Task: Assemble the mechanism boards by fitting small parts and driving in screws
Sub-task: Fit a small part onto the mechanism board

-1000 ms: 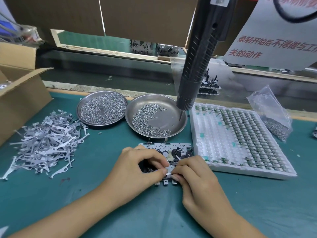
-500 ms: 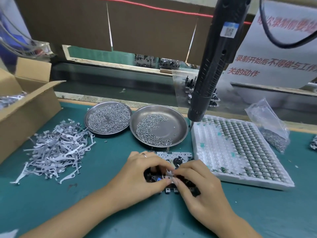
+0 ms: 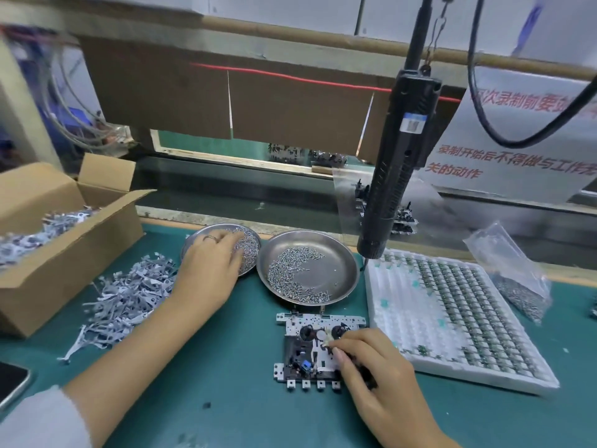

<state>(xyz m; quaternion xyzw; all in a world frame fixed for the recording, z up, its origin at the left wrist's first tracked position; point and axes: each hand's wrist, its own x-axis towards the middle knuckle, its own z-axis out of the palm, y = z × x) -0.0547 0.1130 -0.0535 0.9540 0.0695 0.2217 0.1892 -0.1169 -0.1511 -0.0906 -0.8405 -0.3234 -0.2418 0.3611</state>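
A metal mechanism board (image 3: 305,350) with black wheels and a small blue part lies on the green mat in front of me. My right hand (image 3: 378,379) rests on the board's right side, its fingertips pinching a small white part near the wheels. My left hand (image 3: 210,270) reaches into the left steel dish (image 3: 252,250) of small screws; its fingertips are among the screws, and what they hold is hidden. A second steel dish (image 3: 342,270) with screws stands just behind the board. A black electric screwdriver (image 3: 394,163) hangs over the dish's right rim.
A white tray (image 3: 403,302) of small metal parts sits right of the board, with a plastic bag (image 3: 513,276) of screws behind it. A heap of grey metal levers (image 3: 126,295) and an open cardboard box (image 3: 64,247) lie left. A phone (image 3: 11,383) is at the left edge.
My left hand left the board and moved up-left into the left screw dish. My right hand stays on the board. The camera has tilted up.
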